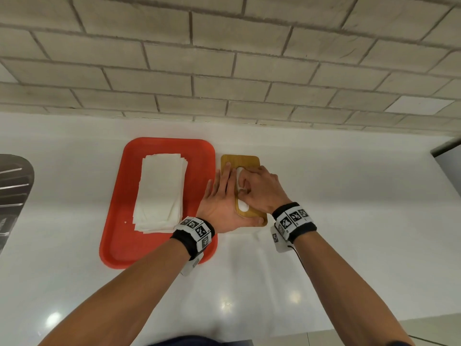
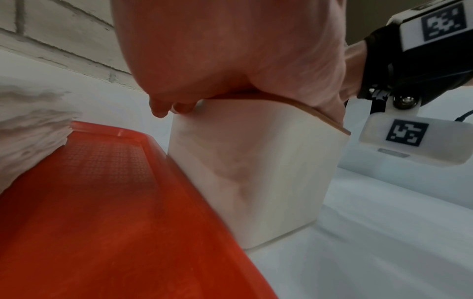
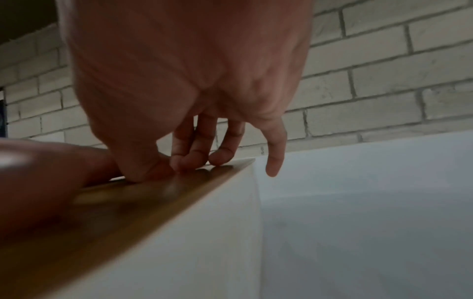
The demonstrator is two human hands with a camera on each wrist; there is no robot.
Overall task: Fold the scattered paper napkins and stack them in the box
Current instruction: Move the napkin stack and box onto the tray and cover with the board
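A white box (image 2: 256, 172) with a wooden lid (image 1: 240, 161) stands on the counter just right of the red tray (image 1: 117, 221). White napkin paper (image 1: 243, 208) shows in the lid's long slot. My left hand (image 1: 222, 193) lies flat along the lid's left edge with straight fingers and its thumb at the near end. My right hand (image 1: 254, 188) sits on the lid with curled fingers, thumb and fingertips (image 3: 194, 159) meeting at the slot on the napkin. A stack of folded napkins (image 1: 159, 191) rests on the tray.
A grey brick wall (image 1: 224, 71) closes the back of the white counter (image 1: 349, 221). A dark ribbed metal surface (image 1: 12, 191) lies at the far left edge. The counter's front edge runs near my forearms, and a dark corner (image 1: 446, 151) sits at the right.
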